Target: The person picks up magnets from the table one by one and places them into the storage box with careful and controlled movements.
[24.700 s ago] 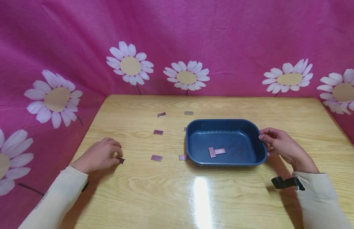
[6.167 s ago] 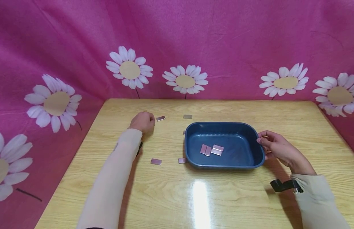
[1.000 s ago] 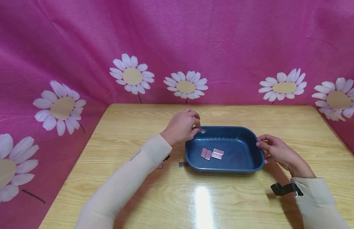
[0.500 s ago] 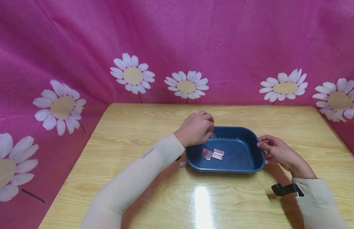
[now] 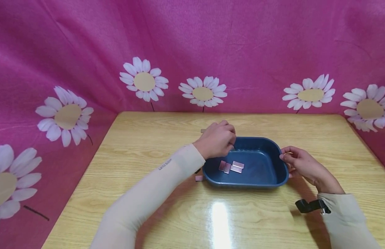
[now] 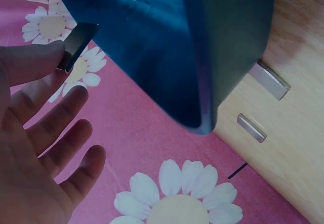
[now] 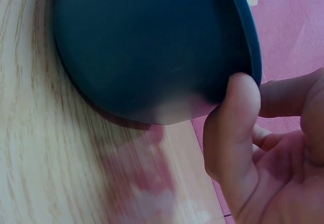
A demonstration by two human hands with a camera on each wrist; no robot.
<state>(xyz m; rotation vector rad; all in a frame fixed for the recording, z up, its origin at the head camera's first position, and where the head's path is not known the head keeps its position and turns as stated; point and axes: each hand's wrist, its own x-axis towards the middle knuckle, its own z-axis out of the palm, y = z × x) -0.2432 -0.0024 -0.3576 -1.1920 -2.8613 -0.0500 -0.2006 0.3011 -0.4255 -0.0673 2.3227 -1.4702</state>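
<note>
In the head view my left hand (image 5: 216, 139) is over the left part of a dark blue rectangular basin (image 5: 246, 185). Its thumb and forefinger pinch a small flat metal bar (image 6: 78, 44), plain in the left wrist view; the other fingers are spread. Several similar pinkish, shiny bars (image 5: 238, 165) lie flat together on the basin floor. My right hand (image 5: 306, 167) grips the basin's right end, with the thumb (image 7: 238, 107) against the outer wall in the right wrist view. The left hand hides the basin's back left corner.
On the wooden table (image 5: 149, 138), one bar (image 5: 199, 178) lies against the basin's front left and another bar (image 5: 203, 130) is partly behind my left hand. A pink cloth (image 5: 257, 52) with daisies hangs around the back and sides.
Over the last second my left hand has moved right, further over the basin, with the bar. Since the earliest frame more bars are in the basin and fewer show at left. The right hand keeps its grip.
</note>
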